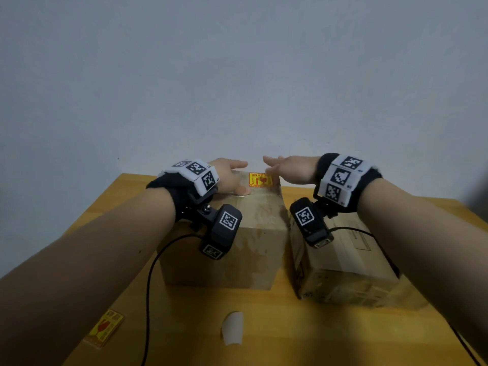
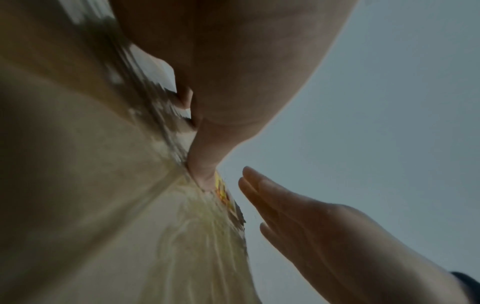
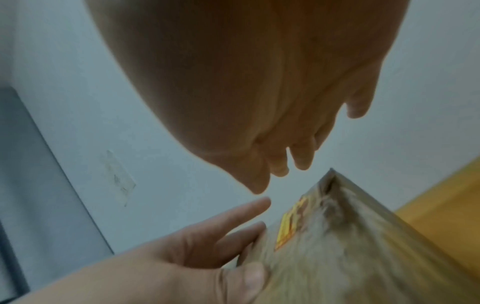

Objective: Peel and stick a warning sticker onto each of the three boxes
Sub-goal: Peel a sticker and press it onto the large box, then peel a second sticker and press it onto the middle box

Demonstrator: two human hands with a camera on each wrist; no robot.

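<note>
A yellow warning sticker [image 1: 260,180] lies flat on the far end of the taller cardboard box's [image 1: 237,249] top. My left hand [image 1: 229,178] rests on that top just left of the sticker; its thumb [image 3: 252,277] presses the cardboard and its straight fingers reach past the far edge. My right hand [image 1: 282,167] hovers just above the sticker's right side with fingers straight and holds nothing. In the left wrist view the right hand [image 2: 298,216] stands apart from the sticker [image 2: 221,189]. A lower second box [image 1: 343,260] sits to the right.
On the yellow wooden table [image 1: 290,334], a sheet with a yellow sticker [image 1: 105,327] lies front left, and a curled white backing paper [image 1: 232,328] sits in front of the tall box. A plain wall stands close behind the table. Camera cables hang from both wrists.
</note>
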